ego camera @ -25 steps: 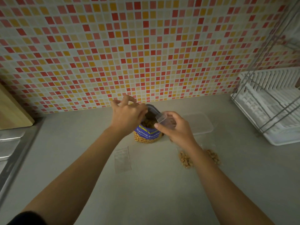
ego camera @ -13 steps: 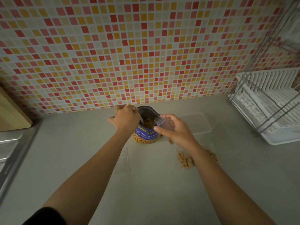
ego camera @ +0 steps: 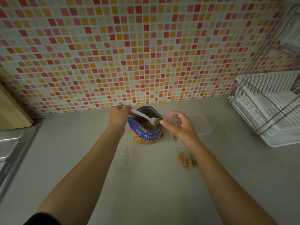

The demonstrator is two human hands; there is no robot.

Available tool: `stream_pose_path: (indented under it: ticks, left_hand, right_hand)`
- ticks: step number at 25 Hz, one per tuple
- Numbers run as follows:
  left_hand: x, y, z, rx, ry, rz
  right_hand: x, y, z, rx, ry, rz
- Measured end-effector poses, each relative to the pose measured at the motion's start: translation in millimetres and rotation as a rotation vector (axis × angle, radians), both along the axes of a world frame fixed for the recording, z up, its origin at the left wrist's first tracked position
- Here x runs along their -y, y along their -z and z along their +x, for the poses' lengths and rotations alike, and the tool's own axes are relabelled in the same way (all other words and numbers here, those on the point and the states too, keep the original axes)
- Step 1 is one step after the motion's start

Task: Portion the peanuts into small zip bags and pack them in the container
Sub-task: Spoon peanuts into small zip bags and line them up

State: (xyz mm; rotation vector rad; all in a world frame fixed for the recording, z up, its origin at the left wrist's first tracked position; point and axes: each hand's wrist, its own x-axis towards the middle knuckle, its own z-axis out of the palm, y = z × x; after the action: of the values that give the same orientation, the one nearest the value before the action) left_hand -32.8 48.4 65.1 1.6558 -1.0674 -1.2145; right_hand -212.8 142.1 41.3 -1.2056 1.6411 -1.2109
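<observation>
Fingers of the left hand [ego camera: 119, 114] curl round the handle end of a white plastic spoon [ego camera: 140, 115], and that's the change. A second ago this hand sat over the mouth of the peanut pouch [ego camera: 146, 133] and no spoon showed. Half a second ago it had moved to the pouch's left rim. Now it's off to the left of the pouch, and the spoon is up in plain sight, slanting down to the right across the open mouth. The spoon's bowl sits at the right rim, just beside the right hand [ego camera: 180, 126]. Whether it carries nuts, I can't tell.

The right hand barely moves: thumb and fingers pinch the mouth of a small zip bag [ego camera: 168, 117], held open and tipped toward the spoon. The blue pouch stands upright on the counter [ego camera: 154, 192] near the tiled wall [ego camera: 146, 54], between both hands, peanuts showing inside.

Filled bags [ego camera: 185, 160] lie on the counter under the right forearm, as before. An empty zip bag [ego camera: 122, 159] lies flat beside the left forearm. The clear container [ego camera: 203, 125] sits just right of the right hand, with the dish rack [ego camera: 267, 114] beyond.
</observation>
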Motion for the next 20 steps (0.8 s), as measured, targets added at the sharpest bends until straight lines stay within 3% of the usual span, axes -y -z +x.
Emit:
stream_pose_path:
  ticks: [6,17,20]
  left_hand:
    - [10.7,0.0,14.7,-0.056,-0.051,0.094]
    - [15.8,-7.5,35.3,-0.169,-0.091,0.008]
    - [19.9,-19.2,36.6,-0.126,-0.103,0.032]
  right_hand:
    - [7.4,-0.9,-5.4,-0.135,0.052,-0.027]
    - [13.2,-10.9,14.7,-0.459,-0.050,-0.058]
    - [17.4,-12.3,20.1,-0.492,-0.050,-0.066]
